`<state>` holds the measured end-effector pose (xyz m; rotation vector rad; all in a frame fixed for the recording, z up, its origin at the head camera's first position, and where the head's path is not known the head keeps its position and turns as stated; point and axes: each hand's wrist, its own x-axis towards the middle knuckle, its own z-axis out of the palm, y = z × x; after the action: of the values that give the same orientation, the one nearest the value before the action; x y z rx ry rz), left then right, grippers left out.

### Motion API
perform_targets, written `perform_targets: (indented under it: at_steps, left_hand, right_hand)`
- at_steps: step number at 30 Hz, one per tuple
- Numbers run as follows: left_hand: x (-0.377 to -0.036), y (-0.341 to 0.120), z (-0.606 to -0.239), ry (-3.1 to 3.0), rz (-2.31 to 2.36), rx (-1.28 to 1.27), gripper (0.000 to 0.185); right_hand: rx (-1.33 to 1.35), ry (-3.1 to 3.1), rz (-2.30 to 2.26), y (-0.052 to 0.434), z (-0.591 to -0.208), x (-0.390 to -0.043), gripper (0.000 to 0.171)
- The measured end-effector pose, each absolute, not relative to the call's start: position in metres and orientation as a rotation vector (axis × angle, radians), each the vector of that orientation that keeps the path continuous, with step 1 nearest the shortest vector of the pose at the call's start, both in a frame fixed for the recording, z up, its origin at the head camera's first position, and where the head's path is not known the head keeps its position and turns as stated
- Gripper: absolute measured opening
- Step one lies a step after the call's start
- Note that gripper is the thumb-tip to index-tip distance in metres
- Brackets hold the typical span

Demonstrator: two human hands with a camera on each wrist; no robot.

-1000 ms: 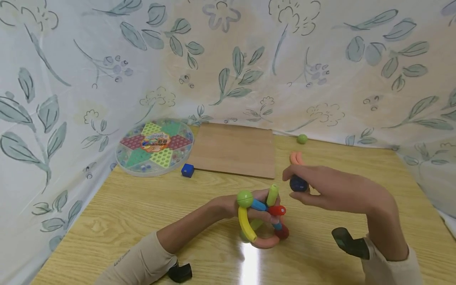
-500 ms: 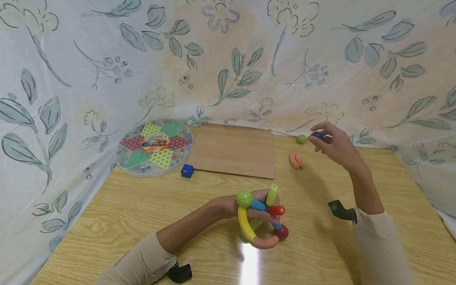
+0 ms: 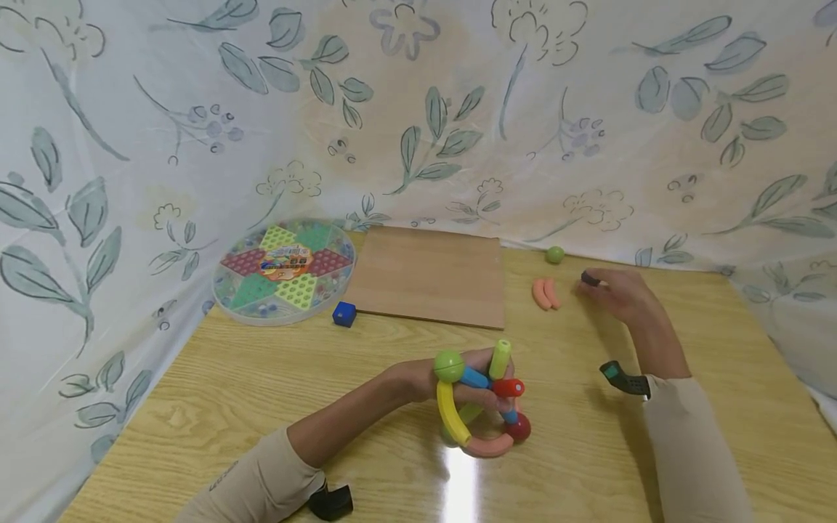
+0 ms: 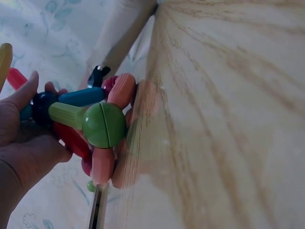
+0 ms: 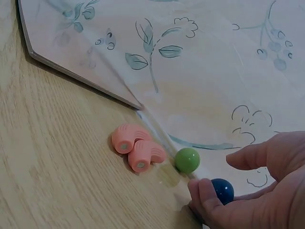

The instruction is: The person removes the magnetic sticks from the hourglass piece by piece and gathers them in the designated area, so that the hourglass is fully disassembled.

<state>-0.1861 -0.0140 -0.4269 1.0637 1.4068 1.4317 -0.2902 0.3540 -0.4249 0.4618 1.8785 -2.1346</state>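
Observation:
In the head view my left hand [image 3: 418,378] holds a magnetic stick-and-ball structure [image 3: 453,412] above the table. It joins yellow, blue, red, green and salmon rods with green and red balls. From the left wrist, a dark blue ball [image 4: 44,108] shows at its hub, near my fingers, and a green ball [image 4: 104,125] faces the camera. My right hand [image 3: 621,294] is low at the table's far right, its fingers curled around a loose dark blue ball [image 5: 222,191]. The thumb stands apart from that ball in the right wrist view.
Two curved salmon rods [image 3: 546,293] and a loose green ball [image 3: 554,254] lie left of my right hand. A wooden board [image 3: 428,276], a blue cube [image 3: 344,314] and a round Chinese checkers board [image 3: 284,272] are farther left. Patterned cloth [image 3: 418,131] rises behind the table.
My right hand carried the dark blue ball from beside the structure to the far right, then lowered it towards the table. The left hand and the structure stayed almost still.

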Motion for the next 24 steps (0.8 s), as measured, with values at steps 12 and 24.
perform_targets:
  at_steps: [12, 24]
  left_hand:
    - [-0.1859, -0.0152, -0.425, 1.398, 1.442, 1.054, 0.013]
    - [-0.1852, -0.0171, -0.4237, 1.397, 1.452, 1.064, 0.014]
  right_hand:
    - [0.529, 1.734, -2.128, 0.3504, -0.4196, -0.2949, 0.079]
    - [0.44, 1.856, -2.104, 0.3507, -0.4259, -0.2952, 0.082]
